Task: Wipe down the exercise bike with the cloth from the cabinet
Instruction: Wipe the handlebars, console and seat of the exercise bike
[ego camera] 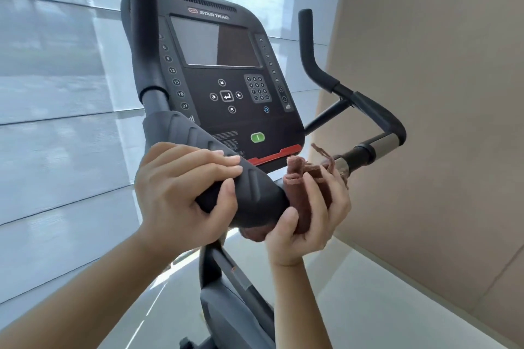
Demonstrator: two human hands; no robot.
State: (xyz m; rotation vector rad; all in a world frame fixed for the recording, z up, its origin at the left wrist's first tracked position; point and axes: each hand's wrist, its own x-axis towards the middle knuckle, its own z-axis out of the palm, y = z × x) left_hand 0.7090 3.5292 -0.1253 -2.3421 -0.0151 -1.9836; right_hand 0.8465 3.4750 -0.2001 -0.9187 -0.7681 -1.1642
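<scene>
Cloth [296, 182] touches handlebar [255, 188]; console [226, 119] stands close behind.

- Floor [368, 306]: pale, smooth, seen low in frame.
- Bike [226, 306] stands on it; the grey frame runs down to a dark base at the bottom edge, where the contact is mostly cut off.
- Floor meets a beige wall [425, 93] on the right and blinds [56, 93] on the left.
</scene>
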